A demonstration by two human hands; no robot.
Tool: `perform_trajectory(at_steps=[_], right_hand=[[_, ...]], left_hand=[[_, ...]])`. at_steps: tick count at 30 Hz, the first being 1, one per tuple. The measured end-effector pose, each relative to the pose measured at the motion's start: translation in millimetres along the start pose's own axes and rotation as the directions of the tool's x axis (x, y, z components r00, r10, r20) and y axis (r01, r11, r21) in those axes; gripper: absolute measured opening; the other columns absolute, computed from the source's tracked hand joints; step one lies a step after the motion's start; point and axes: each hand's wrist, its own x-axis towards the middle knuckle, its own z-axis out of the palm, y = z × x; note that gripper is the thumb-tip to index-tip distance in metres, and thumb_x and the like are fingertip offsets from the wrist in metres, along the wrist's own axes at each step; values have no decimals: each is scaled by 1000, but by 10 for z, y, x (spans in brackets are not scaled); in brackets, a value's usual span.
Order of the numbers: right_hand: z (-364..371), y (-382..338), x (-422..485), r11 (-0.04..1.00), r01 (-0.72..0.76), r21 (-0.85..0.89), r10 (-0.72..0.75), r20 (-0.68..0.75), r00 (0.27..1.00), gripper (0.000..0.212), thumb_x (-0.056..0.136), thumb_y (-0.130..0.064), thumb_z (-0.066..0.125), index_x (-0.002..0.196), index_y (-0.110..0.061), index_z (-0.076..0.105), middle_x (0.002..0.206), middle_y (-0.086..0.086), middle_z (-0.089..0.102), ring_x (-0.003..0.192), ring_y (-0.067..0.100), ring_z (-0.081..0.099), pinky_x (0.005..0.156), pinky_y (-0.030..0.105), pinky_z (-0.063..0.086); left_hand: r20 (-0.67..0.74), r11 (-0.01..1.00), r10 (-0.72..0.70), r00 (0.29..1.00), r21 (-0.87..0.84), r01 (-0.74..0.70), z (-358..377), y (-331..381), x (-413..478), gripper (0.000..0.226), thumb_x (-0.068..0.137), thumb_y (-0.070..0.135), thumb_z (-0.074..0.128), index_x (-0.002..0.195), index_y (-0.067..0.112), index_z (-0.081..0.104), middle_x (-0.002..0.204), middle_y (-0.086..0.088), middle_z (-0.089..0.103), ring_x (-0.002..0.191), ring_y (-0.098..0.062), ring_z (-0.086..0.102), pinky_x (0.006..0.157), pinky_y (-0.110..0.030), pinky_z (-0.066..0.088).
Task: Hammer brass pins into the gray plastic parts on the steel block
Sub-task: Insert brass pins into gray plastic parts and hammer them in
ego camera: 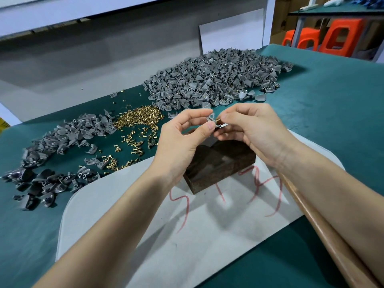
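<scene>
Above the block (pixel 224 161), toward twelve o'clock, I see the left grip (pixel 182 138) pinching a gray part (pixel 208 119); the right grip (pixel 251 127) pinches a brass pin (pixel 218 122) just beside it.

Green mat (pixel 332 96) covers the worktable. Pale gray sheet (pixel 207 235) with rounded corners lies flat on it at the near edge. Red scrawl (pixel 185 206) is hand-drawn across the sheet's middle. White panel (pixel 230 32) stands upright behind the table's far edge. Far right, well apart: orange plastic stools (pixel 340 36) side by side under a second green-topped table (pixel 336 10). White objects (pixel 332 1) on its top, too blurred to identify. Yellow scrap (pixel 3 124) at left frame edge, mostly cut off.
</scene>
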Motion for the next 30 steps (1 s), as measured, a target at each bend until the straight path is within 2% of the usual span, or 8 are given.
perform_trajectory(at_steps=[3,5,8,10,15,18,23,30], right_hand=[[-14,-30,-4,998,10,-69,-11,-11,1000,18,88,2,56,71,-3,61,60,8,62,47,13,59,45,18,47],[-131,-54,57,910,44,-412,-110,-136,985,19,85,-4,60,68,-12,62,58,3,60,42,8,53,41,17,37],[-445,-94,171,395,-164,-904,-156,-242,958,21,82,-23,64,63,-20,56,71,2,65,66,17,56,60,22,35],[-572,-79,183,203,-294,-934,33,-294,955,26,78,-36,69,67,-15,57,77,10,66,70,26,58,58,27,37],[-589,12,198,141,-341,-929,73,-334,940,42,71,-41,70,54,-8,51,50,7,49,48,21,48,44,25,31],[-609,-22,173,236,-392,-889,123,-373,920,32,69,-36,68,61,-7,57,58,10,53,57,26,52,50,26,38],[-612,-258,108,751,-390,-533,283,-273,919,13,79,-4,59,67,-5,58,46,4,52,30,9,43,35,14,35],[-196,-702,-50,863,-114,-492,147,28,989,16,86,-15,65,84,-8,51,46,0,51,36,10,42,34,16,32]], left_hand=[[2,1000,-25,1000,18,25,1,19,9,27,83,2,68,95,25,70,88,3,66,92,-14,63,96,-37,50],[25,996,-18,1000,93,15,-7,32,13,25,82,-1,68,93,21,69,85,5,66,87,-9,64,87,-26,52],[71,958,12,997,285,-32,11,50,-11,19,81,0,70,84,18,68,81,7,69,76,-4,66,74,-14,51],[70,930,30,997,364,-53,32,46,-29,16,80,4,73,81,19,69,82,6,71,80,-6,68,80,-18,52],[2,814,65,998,578,-54,25,-14,-37,8,78,21,77,78,25,70,87,16,71,89,3,62,83,-11,41],[-10,807,-19,1000,590,21,0,-36,-38,7,77,24,78,76,23,70,95,16,70,97,1,61,81,-3,37],[-29,832,-115,993,544,112,5,-27,-16,9,77,24,77,73,25,70,98,12,71,103,-12,62,99,-36,44],[-60,852,-133,989,503,145,9,-51,3,10,77,20,76,72,25,69,98,8,72,99,-16,65,98,-40,46]])
